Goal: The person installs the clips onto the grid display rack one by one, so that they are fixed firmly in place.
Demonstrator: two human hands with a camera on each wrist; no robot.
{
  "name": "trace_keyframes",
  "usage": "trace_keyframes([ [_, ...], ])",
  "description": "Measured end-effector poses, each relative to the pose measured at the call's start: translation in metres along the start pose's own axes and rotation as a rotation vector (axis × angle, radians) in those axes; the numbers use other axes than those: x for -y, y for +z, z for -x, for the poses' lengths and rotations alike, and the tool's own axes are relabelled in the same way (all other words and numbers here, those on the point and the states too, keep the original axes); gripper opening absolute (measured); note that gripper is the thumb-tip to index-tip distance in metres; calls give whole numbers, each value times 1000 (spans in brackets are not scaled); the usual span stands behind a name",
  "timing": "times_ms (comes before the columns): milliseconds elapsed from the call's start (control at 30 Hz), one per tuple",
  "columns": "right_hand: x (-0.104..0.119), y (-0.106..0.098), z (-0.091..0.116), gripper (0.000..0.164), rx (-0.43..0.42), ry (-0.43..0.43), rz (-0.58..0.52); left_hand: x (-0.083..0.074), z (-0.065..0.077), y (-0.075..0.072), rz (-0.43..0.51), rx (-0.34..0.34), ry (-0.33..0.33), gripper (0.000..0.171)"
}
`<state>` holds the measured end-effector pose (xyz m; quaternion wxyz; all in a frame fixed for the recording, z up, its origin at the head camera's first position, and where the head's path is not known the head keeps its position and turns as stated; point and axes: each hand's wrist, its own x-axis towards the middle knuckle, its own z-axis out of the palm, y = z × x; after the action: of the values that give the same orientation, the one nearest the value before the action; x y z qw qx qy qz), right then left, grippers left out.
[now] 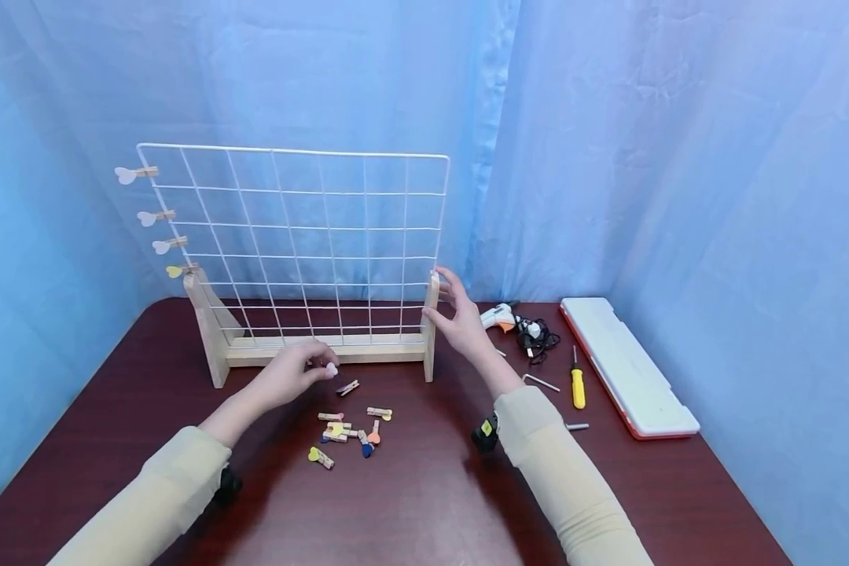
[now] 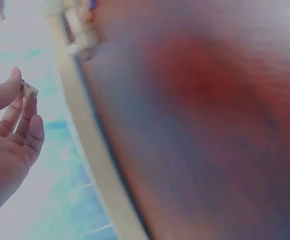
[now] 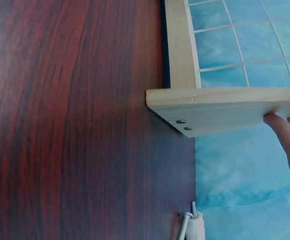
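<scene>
Holding a pale-hearted clothespin pinched between thumb and fingertips of the left hand, left of frame centre, low in front of the wire grid. Gripping the right wooden upright with thumb and fingers of the right hand. Judged best: squeeze at the leg ends, leaving heart and mouth free; brace the upright lightly, to avoid rocking the grid. Cannot tell whether sprung open; mostly hidden by fingers. Four clipped clothespins down the grid's edge, upper left; loose clothespins below frame centre. Surface: dark red wood-grain tabletop, sheen at lower centre. At right of frame: glue gun, yellow screwdriver, white case. Behind and at both sides: blue curtains.
</scene>
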<state>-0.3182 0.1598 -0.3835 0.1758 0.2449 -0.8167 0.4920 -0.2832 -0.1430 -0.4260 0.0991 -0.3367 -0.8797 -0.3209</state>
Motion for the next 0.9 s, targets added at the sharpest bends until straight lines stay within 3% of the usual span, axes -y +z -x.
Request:
trace_keyframes([
  [167, -23, 4, -5, 66, 3, -11, 14, -9, -6, -30, -14, -190, 17, 7],
  [400, -29, 4, -5, 68, 2, -29, 12, -21, -12, -80, 44, -401, 18, 6],
  [600, -28, 5, -4, 69, 10, -33, 14, -35, -18, -134, 61, -638, -43, 11],
  [767, -27, 4, -4, 67, 0, -34, 21, -49, -30, -182, 12, -837, -11, 13],
  [900, -29, 4, -4, 66, 3, -34, 21, -59, -41, -219, -16, -952, -50, 16],
])
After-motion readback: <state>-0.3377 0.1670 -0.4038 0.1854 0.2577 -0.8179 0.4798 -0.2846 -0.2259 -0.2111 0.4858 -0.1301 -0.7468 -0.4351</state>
